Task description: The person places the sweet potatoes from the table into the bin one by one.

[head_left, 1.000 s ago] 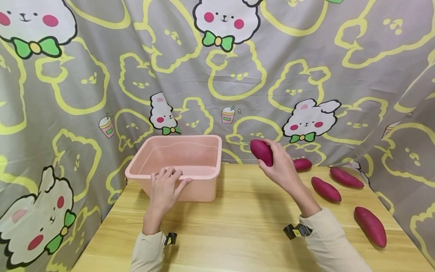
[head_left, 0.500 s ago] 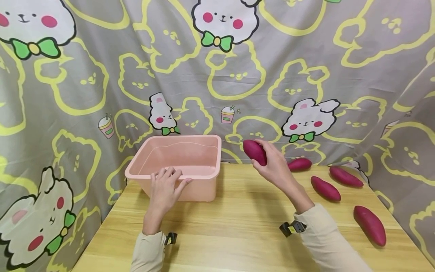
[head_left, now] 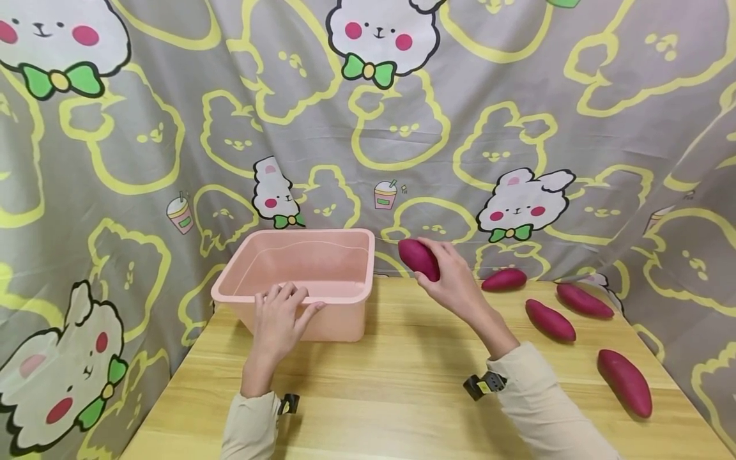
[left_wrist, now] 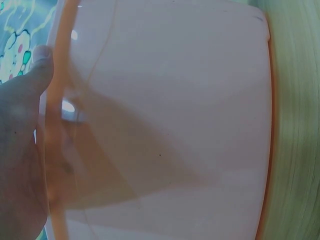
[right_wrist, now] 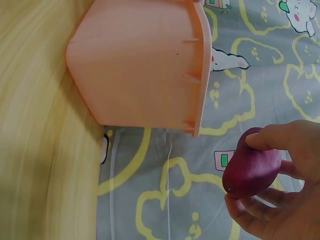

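A purple sweet potato is held up above the table in my right hand, thumb on one side and fingers on the other. The right wrist view shows the same sweet potato between thumb and fingers, to the side of a pink plastic bin. That bin stands on the table at the left, and no item shows inside it from the head. My left hand grips its near rim, fingers bent over the edge. The left wrist view has the thumb along the rim.
Several more sweet potatoes lie on the right part of the wooden table: one at the back, others farther right, and one near the right edge. A grey patterned curtain hangs behind and along both sides.
My right hand has moved left with the sweet potato, closer to the bin, uncovering more of the sweet potato at the back. The left hand and the bin have stayed put.
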Tool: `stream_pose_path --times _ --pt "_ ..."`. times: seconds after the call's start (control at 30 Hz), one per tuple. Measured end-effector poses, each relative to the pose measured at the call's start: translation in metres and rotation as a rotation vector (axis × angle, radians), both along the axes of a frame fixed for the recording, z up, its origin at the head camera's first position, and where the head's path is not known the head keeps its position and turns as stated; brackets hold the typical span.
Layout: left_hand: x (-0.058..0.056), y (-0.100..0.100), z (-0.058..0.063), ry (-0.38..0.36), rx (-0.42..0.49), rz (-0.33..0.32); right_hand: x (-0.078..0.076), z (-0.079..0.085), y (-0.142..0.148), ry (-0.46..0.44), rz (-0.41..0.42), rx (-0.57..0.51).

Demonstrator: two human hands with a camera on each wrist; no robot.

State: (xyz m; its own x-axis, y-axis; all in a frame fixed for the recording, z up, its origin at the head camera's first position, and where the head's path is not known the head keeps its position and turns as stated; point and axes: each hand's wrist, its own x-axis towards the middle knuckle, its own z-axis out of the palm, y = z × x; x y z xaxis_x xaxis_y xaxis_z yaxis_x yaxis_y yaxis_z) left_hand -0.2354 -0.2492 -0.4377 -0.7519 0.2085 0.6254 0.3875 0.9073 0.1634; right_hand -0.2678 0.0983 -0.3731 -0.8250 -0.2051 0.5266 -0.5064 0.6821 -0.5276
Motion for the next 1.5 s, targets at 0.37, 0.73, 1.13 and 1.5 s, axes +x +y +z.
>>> stream_pose_path --times 0.37,0.73,1.13,1.5 --pt "0.000 0.001 0.001 0.004 -0.008 -0.001 -0.002 0.004 -0.015 0.017 0.030 0.000" --pt "-0.001 0.001 0.001 0.018 -0.005 -0.005 -0.003 0.006 -0.027 -0.012 0.038 -0.011" --pt "0.001 0.001 -0.001 -0.003 -0.005 0.009 -0.002 0.002 -0.037 0.005 0.090 -0.017" --pt "0.001 0.002 0.000 -0.006 -0.010 0.009 0.001 0.004 -0.048 -0.013 0.110 -0.015"
